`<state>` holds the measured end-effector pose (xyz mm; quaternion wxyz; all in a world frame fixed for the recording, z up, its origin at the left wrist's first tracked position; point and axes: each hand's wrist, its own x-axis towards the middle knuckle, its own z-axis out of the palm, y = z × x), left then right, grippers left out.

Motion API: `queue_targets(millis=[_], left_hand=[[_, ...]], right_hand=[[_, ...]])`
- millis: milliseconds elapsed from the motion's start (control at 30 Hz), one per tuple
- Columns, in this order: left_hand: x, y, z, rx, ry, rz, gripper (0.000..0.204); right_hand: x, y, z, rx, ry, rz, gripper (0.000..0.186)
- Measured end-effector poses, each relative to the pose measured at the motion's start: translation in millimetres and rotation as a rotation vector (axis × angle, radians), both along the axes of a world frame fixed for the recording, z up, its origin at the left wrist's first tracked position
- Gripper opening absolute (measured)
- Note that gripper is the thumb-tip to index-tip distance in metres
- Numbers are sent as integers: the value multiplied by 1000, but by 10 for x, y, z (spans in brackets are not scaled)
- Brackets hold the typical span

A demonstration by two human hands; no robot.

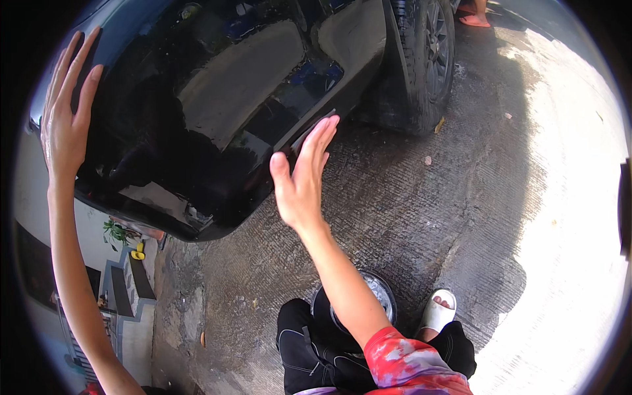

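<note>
Car body, black, glossy, curved; occupying the upper left and centre, its paint mirroring pale and dark shapes, its lower edge ending above the ground. It is lying between the two grips, spanning most of the gap from one to the other.

Left grip, bare hand: reaching up over the car body's far left side, back of the hand facing the viewer; fingers extending, slightly spread, thumb standing well apart. Contact with the paint cannot be told for certain.

Right grip, bare hand: rising just beside the lower right edge of the car body; fingers lying close together and straight, thumb standing away from them, nothing being pinched. Whether the hand is touching the edge cannot be told.

Wheel, dark, spoked, with treaded tyre: standing at the top, right of the panel. Any writing on the sidewall is staying too small to read.

Ground, ridged grey concrete: darkening under shade, glaring white at right; yellow leaf lying near the tyre.

Container, round, dark-rimmed: standing under the right forearm, partly hidden.

Wearer's items: tie-dyed sleeve, black trousers, white slipper.

Margins: second person's foot in coral slipper showing at the top; green plant growing at lower left.
</note>
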<state>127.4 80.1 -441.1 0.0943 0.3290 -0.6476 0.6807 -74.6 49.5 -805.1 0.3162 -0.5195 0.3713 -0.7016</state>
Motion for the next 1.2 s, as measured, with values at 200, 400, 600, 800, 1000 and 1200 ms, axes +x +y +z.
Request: queue_targets(millis=[200,400,600,800,1000,1200], left_hand=[[-176,62,-5,-24,-1,52,55],[-142,64,-57,9,-8,64,53],[-274,144,-31,38,21,80,50],[-297,128,-111,45,77,58,50],[-281,119,-145,41,87,102,51],[-432,202,-61,-38,113,116,51]], right_hand=[[-1055,-1117,242,-11,6,-126,101],[-640,-701,116,-40,44,-104,108],[-1121,-1192,528,-132,131,-220,103],[-1041,-1192,611,-217,238,-402,101],[-887,-1067,575,-178,346,-399,101],[-1218,-1478,1461,-286,459,-540,107]])
